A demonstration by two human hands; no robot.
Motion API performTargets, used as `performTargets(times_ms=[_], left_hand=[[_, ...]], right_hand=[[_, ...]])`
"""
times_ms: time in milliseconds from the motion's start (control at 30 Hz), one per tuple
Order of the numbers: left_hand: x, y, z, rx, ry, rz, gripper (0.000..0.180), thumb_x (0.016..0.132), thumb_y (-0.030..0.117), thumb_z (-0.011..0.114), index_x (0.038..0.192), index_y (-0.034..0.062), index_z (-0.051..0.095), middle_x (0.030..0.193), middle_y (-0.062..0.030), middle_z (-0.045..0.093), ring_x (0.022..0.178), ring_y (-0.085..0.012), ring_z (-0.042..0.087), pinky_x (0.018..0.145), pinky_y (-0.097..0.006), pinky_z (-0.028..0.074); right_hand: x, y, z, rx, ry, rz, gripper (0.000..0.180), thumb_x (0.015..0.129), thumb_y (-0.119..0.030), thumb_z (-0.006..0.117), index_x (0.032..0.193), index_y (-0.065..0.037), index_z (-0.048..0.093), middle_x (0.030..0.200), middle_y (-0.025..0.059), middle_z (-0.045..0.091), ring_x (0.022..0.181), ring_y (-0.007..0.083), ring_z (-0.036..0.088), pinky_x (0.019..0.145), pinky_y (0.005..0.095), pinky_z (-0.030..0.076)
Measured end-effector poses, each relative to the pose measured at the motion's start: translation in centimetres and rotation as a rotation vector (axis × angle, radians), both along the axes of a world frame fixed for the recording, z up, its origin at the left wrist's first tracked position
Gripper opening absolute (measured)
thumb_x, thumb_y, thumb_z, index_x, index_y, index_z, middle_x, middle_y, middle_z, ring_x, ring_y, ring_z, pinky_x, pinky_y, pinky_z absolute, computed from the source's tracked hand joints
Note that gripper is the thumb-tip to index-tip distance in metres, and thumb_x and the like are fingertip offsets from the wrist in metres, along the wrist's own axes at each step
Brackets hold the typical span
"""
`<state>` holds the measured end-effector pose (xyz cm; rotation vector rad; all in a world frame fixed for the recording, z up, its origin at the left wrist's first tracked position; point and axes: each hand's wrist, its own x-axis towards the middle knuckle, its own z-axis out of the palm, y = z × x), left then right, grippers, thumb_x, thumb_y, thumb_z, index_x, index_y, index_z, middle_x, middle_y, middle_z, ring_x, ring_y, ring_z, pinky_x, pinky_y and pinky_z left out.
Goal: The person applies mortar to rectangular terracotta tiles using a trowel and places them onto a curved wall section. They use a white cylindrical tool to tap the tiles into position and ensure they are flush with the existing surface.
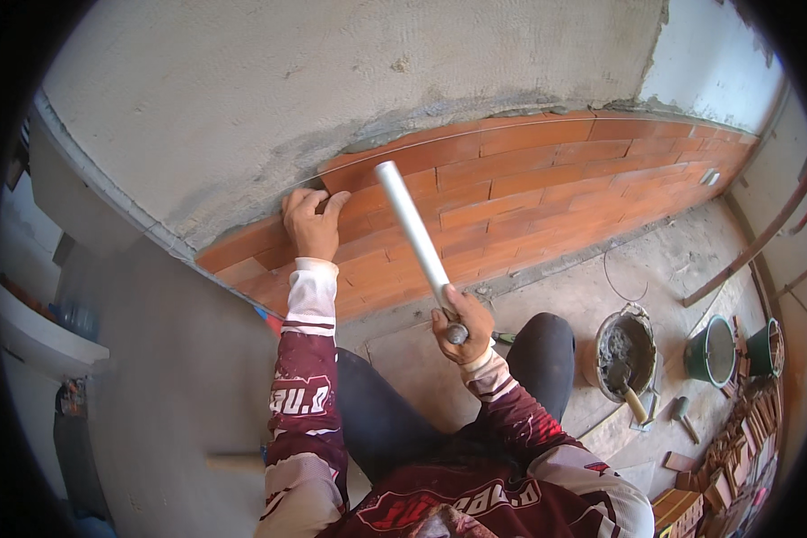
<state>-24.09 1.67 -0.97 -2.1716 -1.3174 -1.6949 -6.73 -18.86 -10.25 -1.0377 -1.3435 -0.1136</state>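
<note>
- The white pipe (412,235) is a long, straight, rigid tube, likely plastic and light for its length; its smooth wall looks slippery, so a firm wrap near one end gives the best hold.
- It slants from the picture's centre up toward 11 o'clock, its open upper end lying over the brick slips (547,193).
- The right hand (462,325) has its fingers wrapped tight round the pipe's lower end, beside a grey cap or plug there.
- The left hand (312,224), at 10 o'clock from the right, presses flat on the top course of slips with fingers spread; it grasps nothing.
- The slips are thin, stiff and brittle-looking, and sit on a grey rendered wall (332,81).
- At 3 o'clock stands a mortar bucket (626,350) with a trowel (628,390) in it; beyond are two green buckets (710,352).
</note>
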Motion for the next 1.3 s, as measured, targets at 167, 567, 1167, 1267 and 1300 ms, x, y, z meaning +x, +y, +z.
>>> performTargets(times_ms=[167,567,1167,1267,1300], left_hand=[[-0.3,0.0,-0.6,0.001,0.002,-0.003,0.031,0.07,0.027,0.083,0.074,0.0002,0.068,0.079,-0.0076,0.061,0.082,-0.0275,0.053,0.075,-0.039,0.043],[-0.5,-0.1,-0.5,-0.057,0.016,0.001,0.031,0.07,0.026,0.083,0.074,-0.0011,0.068,0.079,-0.0082,0.06,0.083,-0.0278,0.054,0.076,-0.039,0.043],[-0.7,-0.2,-0.3,0.01,0.025,-0.089,0.019,0.074,0.016,0.079,0.077,-0.0003,0.07,0.08,-0.0089,0.06,0.082,-0.0269,0.055,0.075,-0.038,0.044],[-0.9,-0.2,-0.3,0.006,0.031,-0.09,0.017,0.074,0.015,0.078,0.077,0.0002,0.071,0.08,-0.0087,0.06,0.081,-0.0271,0.054,0.076,-0.038,0.044],[-1.0,-0.3,-0.2,0.004,0.039,-0.085,0.017,0.075,0.015,0.077,0.077,0.0002,0.071,0.08,-0.0087,0.06,0.081,-0.0272,0.054,0.077,-0.039,0.044]], right_hand=[[1.2,-0.8,-2.5,-0.016,0.201,-0.147,0.053,0.073,0.003,0.07,0.124,-0.001,0.057,0.078,0.014,0.059,0.064,0.0242,0.059,0.06,0.0321,0.048],[2.5,-1.3,-3.0,-0.161,0.32,-0.179,0.05,0.076,0.004,0.069,0.125,0.002,0.056,0.103,0.0206,0.065,0.089,0.0274,0.067,0.077,0.0331,0.052],[-1.0,-0.9,-1.4,-0.023,0.011,-0.024,0.059,0.067,0.002,0.073,0.125,-0.004,0.059,0.064,0.0092,0.049,0.053,0.0253,0.049,0.049,0.0356,0.041],[-2.1,-0.5,-1.2,-0.05,-0.031,0.04,0.062,0.068,0.0,0.074,0.127,-0.004,0.057,0.063,0.008,0.048,0.053,0.0251,0.048,0.048,0.0365,0.04],[-2.5,-0.3,-1.1,-0.068,-0.035,0.049,0.062,0.068,0.0,0.074,0.127,-0.004,0.057,0.063,0.0081,0.048,0.053,0.0252,0.048,0.048,0.0365,0.04]])
